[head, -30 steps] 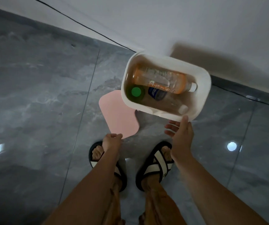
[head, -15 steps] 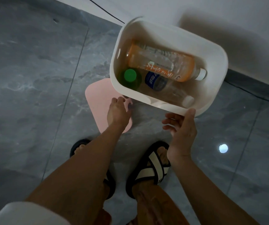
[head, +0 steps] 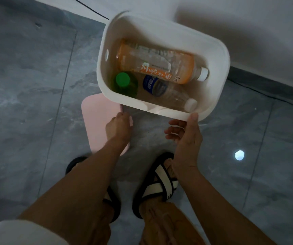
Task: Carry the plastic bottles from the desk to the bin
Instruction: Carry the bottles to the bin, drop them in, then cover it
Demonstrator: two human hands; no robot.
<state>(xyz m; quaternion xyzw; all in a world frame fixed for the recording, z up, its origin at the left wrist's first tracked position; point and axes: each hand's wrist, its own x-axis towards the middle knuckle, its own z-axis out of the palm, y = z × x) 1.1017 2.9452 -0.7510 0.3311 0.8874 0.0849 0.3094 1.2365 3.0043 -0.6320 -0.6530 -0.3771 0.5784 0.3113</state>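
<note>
A white bin (head: 218, 55) stands on the floor by the wall. Inside lie three plastic bottles: a big orange-labelled one (head: 182, 68) across the top, a green-capped one (head: 123, 82) at the lower left, and a clear one with a blue label (head: 161, 89). My right hand (head: 184, 138) holds the bin's near rim, thumb on top and fingers spread against the outer wall. My left hand (head: 118, 129) is curled over the right edge of a flat pink lid (head: 96, 124) that lies on the floor beside the bin.
Grey marble floor tiles (head: 27, 103) spread to the left and right. A white wall (head: 248, 20) with a dark skirting runs behind the bin, and a thin black cable runs along its foot. My two feet in black-and-white sandals (head: 159, 181) stand just below the bin.
My left hand has reached forward from near my foot to the pink lid's edge and closed on it. My right hand stays at the bin's rim. The view has come closer.
</note>
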